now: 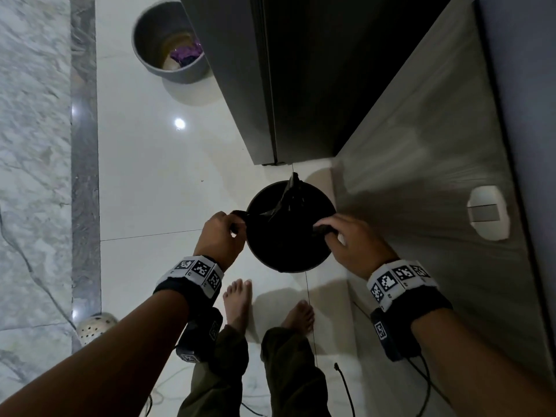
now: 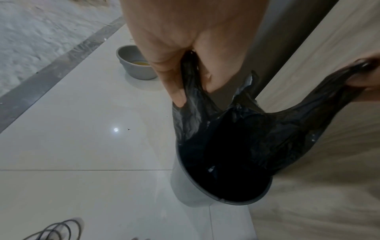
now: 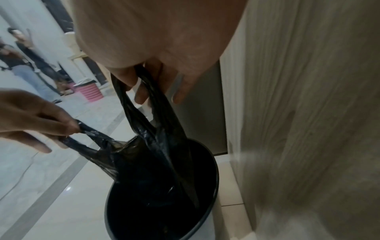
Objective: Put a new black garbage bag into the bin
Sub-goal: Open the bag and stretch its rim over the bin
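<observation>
A round grey bin [image 1: 288, 264] [image 2: 185, 191] [image 3: 213, 178] stands on the tiled floor against a wooden cabinet side. A black garbage bag [image 1: 288, 233] [image 2: 236, 146] [image 3: 148, 170] hangs with its body down inside the bin and its mouth stretched above the rim. My left hand [image 1: 221, 236] [image 2: 185, 71] [image 3: 41, 120] pinches the bag's left handle loop just outside the bin's left rim. My right hand [image 1: 346, 239] [image 3: 148, 81] grips the right handle loop over the bin's right rim. A loose flap of the bag [image 1: 293, 188] sticks up at the far rim.
A second grey bin [image 1: 168, 43] [image 2: 133, 65] with purple waste stands farther off beside a dark cabinet [image 1: 270, 70]. The wooden panel [image 1: 421, 176] rises on the right. My bare feet [image 1: 240, 299] stand just behind the bin. Cables [image 1: 343, 383] lie on the floor. Other people [image 3: 26, 56] stand in the distance.
</observation>
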A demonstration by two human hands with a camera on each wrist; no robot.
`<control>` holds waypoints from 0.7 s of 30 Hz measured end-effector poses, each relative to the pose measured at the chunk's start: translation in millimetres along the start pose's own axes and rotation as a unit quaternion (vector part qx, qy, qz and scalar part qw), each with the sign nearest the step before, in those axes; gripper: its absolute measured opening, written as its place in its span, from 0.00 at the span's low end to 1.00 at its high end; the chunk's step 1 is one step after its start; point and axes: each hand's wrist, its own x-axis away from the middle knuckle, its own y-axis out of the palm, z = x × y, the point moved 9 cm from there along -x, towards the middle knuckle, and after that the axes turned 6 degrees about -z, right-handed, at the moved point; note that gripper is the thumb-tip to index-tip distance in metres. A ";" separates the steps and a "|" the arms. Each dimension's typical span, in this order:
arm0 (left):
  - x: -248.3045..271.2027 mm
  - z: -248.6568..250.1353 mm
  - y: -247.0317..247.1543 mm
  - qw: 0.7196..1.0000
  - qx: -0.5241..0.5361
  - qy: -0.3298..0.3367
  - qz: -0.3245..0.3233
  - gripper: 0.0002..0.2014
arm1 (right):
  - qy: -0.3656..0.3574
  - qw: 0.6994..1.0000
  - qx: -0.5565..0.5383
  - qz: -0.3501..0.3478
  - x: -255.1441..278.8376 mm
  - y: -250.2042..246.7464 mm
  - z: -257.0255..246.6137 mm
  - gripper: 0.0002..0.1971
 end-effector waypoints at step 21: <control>-49.3 -80.4 -5.1 0.981 -0.092 -0.164 0.037 0.26 | 0.215 0.953 0.210 -0.050 -42.2 17.3 88.7 0.16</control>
